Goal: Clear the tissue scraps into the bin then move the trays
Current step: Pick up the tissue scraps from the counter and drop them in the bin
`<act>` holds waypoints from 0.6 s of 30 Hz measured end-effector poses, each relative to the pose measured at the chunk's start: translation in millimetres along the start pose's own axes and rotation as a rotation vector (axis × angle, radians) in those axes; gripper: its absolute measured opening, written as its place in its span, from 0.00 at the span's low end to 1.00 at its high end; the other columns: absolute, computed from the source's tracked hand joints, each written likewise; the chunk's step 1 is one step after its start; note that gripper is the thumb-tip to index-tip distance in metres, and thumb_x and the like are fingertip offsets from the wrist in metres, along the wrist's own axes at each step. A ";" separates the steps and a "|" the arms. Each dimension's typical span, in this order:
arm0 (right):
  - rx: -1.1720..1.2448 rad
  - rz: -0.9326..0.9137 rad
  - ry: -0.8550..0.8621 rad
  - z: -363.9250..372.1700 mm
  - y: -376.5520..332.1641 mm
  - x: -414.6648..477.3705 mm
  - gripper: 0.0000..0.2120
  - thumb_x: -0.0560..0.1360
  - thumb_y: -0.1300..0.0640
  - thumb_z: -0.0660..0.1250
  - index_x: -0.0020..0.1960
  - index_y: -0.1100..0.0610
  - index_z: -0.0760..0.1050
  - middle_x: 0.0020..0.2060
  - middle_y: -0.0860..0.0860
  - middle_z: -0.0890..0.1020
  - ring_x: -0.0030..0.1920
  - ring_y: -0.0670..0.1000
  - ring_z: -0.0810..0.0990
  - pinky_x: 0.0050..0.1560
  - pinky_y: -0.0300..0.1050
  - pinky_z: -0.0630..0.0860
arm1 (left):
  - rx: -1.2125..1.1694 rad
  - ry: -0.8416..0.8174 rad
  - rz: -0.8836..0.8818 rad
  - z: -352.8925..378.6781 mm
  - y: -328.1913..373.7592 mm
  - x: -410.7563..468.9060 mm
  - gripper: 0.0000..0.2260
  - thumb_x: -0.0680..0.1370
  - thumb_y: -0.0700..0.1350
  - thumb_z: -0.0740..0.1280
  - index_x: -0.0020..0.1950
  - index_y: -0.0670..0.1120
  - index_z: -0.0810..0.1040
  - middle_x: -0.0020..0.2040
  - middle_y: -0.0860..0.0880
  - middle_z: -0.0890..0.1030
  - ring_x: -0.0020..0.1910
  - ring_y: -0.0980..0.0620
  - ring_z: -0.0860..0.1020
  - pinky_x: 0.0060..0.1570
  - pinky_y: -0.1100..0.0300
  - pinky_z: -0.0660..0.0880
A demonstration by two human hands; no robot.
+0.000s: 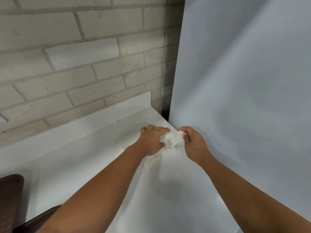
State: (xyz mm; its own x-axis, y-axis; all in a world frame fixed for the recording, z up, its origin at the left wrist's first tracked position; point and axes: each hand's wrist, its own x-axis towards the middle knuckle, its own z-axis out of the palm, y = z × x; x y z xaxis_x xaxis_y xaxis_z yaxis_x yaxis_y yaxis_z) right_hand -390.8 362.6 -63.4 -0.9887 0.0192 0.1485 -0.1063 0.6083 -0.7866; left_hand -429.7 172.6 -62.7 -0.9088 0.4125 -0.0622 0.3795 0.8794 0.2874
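Observation:
A crumpled pile of white tissue scraps (171,141) lies at the right edge of a white counter (84,157), near its far corner. My left hand (151,140) lies over the left side of the pile, fingers bent around it. My right hand (193,143) meets it from the right, thumb and fingers pinching the tissue at the counter's edge. More scraps (151,159) trail out under my left wrist. One tiny scrap (116,122) lies alone near the back of the counter. No bin and no trays are in view.
A painted brick wall (75,56) runs behind the counter. A tall pale panel (244,81) stands right against the counter's right edge. A dark brown object (11,190) sits at the lower left, with a brown edge (37,219) below it.

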 end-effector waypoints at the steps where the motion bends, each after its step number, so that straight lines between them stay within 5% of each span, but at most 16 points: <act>1: 0.019 0.012 -0.003 -1.1 2.4 -2.4 0.12 0.83 0.60 0.54 0.56 0.57 0.77 0.48 0.49 0.80 0.48 0.48 0.77 0.46 0.25 0.68 | 0.045 -0.048 0.030 1.2 3.8 2.5 0.20 0.79 0.54 0.65 0.71 0.59 0.70 0.67 0.55 0.75 0.66 0.47 0.67 0.64 0.48 0.60; 4: 0.058 0.077 -0.001 -5.2 4.0 -7.8 0.11 0.83 0.58 0.54 0.53 0.54 0.76 0.47 0.49 0.80 0.49 0.49 0.78 0.51 0.37 0.73 | 0.056 -0.091 0.063 9.0 9.0 2.0 0.11 0.80 0.56 0.62 0.61 0.57 0.78 0.52 0.55 0.80 0.59 0.49 0.69 0.59 0.51 0.61; 7: 0.144 0.197 -0.011 -12.4 0.9 -11.8 0.12 0.81 0.47 0.59 0.47 0.53 0.75 0.39 0.47 0.78 0.41 0.48 0.76 0.45 0.41 0.72 | -0.207 0.015 0.045 12.9 4.8 -6.1 0.07 0.81 0.51 0.63 0.46 0.52 0.78 0.40 0.56 0.78 0.48 0.50 0.75 0.50 0.56 0.67; 10: 0.124 0.233 -0.044 -18.3 -0.6 -16.6 0.14 0.75 0.44 0.69 0.43 0.54 0.74 0.35 0.47 0.76 0.35 0.47 0.73 0.37 0.40 0.71 | -0.603 0.046 -0.041 4.3 5.0 -19.8 0.04 0.81 0.45 0.64 0.51 0.54 0.76 0.41 0.57 0.83 0.41 0.53 0.79 0.40 0.60 0.74; 13: 0.101 0.240 -0.052 -14.8 5.0 -20.0 0.14 0.78 0.46 0.65 0.43 0.57 0.73 0.34 0.50 0.76 0.35 0.49 0.73 0.37 0.43 0.71 | -0.794 0.027 -0.085 -2.4 10.3 -35.6 0.05 0.81 0.48 0.65 0.54 0.52 0.71 0.43 0.58 0.85 0.33 0.52 0.73 0.35 0.61 0.71; 18: 0.444 0.358 -0.065 0.4 -2.9 -28.4 0.05 0.81 0.54 0.61 0.47 0.54 0.71 0.40 0.55 0.78 0.35 0.54 0.77 0.39 0.49 0.76 | -0.944 0.217 -0.120 12.6 20.4 -54.4 0.03 0.77 0.49 0.72 0.49 0.52 0.81 0.44 0.58 0.82 0.38 0.59 0.74 0.43 0.64 0.71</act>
State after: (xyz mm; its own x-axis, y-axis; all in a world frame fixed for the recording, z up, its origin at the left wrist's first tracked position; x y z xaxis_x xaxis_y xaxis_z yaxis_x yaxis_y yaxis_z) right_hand -362.4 360.0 -65.6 -0.9742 0.1056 -0.1995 0.2161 0.1811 -0.9594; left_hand -370.4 171.1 -65.4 -0.9805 0.1965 0.0094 0.0734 0.3212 0.9442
